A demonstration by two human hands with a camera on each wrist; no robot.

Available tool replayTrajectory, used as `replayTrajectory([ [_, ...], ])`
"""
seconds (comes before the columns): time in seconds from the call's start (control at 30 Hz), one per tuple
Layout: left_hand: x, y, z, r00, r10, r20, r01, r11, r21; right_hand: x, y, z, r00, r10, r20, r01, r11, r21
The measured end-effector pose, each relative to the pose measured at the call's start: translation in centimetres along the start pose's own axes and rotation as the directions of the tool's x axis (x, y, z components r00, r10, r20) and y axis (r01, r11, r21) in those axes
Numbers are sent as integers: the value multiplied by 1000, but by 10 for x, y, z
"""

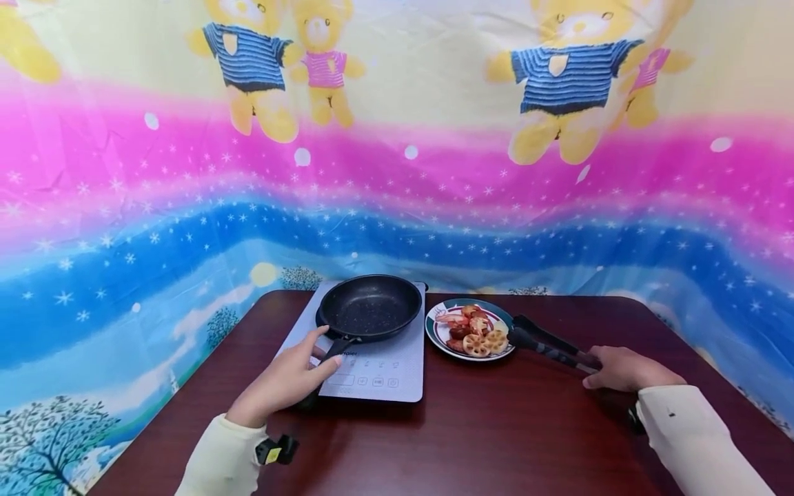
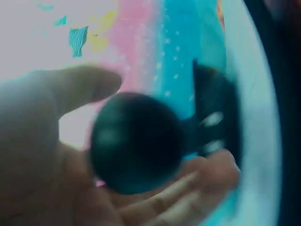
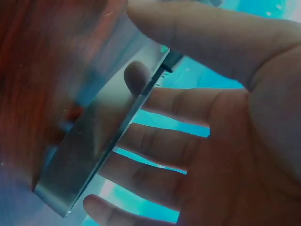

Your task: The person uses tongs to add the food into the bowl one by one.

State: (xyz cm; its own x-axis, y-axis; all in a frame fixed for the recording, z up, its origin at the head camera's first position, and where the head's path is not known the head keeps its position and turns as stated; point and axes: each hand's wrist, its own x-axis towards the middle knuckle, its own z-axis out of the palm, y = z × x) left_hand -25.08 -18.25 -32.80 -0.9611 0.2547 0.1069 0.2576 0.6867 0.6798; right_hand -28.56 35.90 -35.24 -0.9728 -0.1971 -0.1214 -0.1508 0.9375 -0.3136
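A black frying pan [image 1: 370,306] sits on a white induction cooker [image 1: 397,387], its handle pointing toward the front left. Around that handle lies my left hand [image 1: 288,375], fingers loosely bent. In the left wrist view the handle's round end [image 2: 136,143] shows between thumb and fingers, with a gap below the thumb. My right hand [image 1: 629,367] is at the metal end of black-tipped tongs [image 1: 548,346]. Its fingers stretch nearly straight behind the metal arm [image 3: 89,136] in the right wrist view, the thumb held apart. The tongs' black tips overlap the plate's right rim.
Beside the cooker stands a round plate [image 1: 436,334] with a dark green patterned rim. It bears lotus root slices [image 1: 476,345] and browned and reddish food pieces [image 1: 474,324]. The dark wooden table [image 1: 496,427] ends at a cloth [image 1: 403,241] printed with bears.
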Motion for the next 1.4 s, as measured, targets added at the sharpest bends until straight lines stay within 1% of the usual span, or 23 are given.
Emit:
replayTrajectory([
  [0.03, 2, -3, 1, 1000, -17, 15, 18, 992, -123, 0, 1, 0, 1000, 1, -3, -1, 1000, 4],
  [0.07, 3, -6, 3, 999, -35, 39, 43, 968, -247, 1, 3, 1, 1000, 0, -6, 0, 1000, 9],
  [0.1, 4, -9, 4, 996, -52, 68, 73, 928, -364, 1, 3, 1, 1000, -2, -8, 3, 1000, 13],
  [0.13, 5, -11, 6, 993, -61, 102, 102, 878, -468, 1, 4, 1, 1000, -5, -10, 5, 1000, 16],
  [0.17, 5, -13, 7, 989, -66, 134, 130, 826, -549, 1, 4, 1, 1000, -6, -11, 6, 1000, 20],
  [0.2, 6, -14, 9, 985, -68, 158, 150, 788, -597, 1, 4, 1, 1000, -4, -14, 4, 1000, 24],
  [0.27, 7, -16, 13, 980, -64, 187, 174, 732, -658, 1, 4, 0, 1000, -4, -17, 4, 1000, 22],
  [0.3, 7, -16, 15, 979, -60, 192, 177, 713, -679, 1, 4, 0, 1000, -1, -17, 1, 1000, 21],
  [0.43, 11, -18, 24, 973, -57, 222, 204, 656, -726, 1, 4, -4, 1000, -5, -20, 5, 1000, 15],
  [0.6, 11, -22, 30, 960, -19, 281, 239, 578, -780, -2, 6, -12, 998, -55, -43, 55, 998, 8],
  [0.67, 10, -22, 31, 957, -3, 291, 244, 553, -796, -4, 4, -17, 996, -68, -51, 70, 997, 20],
  [0.7, 10, -22, 31, 957, 1, 292, 243, 548, -801, -6, 4, -19, 996, -75, -53, 77, 997, 25],
  [0.77, 10, -22, 32, 958, 9, 285, 234, 546, -804, -10, 1, -23, 995, -83, -57, 85, 996, 31],
  [0.9, 12, -22, 34, 962, 13, 273, 218, 563, -797, -18, -7, -32, 994, -95, -57, 97, 995, 34],
  [1.03, 13, -20, 35, 962, 8, 272, 217, 578, -787, -24, -18, -38, 993, -105, -48, 106, 994, 34],
  [1.17, 13, -20, 35, 962, 12, 273, 214, 586, -781, -26, -28, -40, 992, -116, -44, 117, 993, 22],
  [1.4, 13, -20, 37, 963, 11, 268, 210, 587, -782, -26, -38, -37, 994, -85, -67, 85, 996, -3],
])
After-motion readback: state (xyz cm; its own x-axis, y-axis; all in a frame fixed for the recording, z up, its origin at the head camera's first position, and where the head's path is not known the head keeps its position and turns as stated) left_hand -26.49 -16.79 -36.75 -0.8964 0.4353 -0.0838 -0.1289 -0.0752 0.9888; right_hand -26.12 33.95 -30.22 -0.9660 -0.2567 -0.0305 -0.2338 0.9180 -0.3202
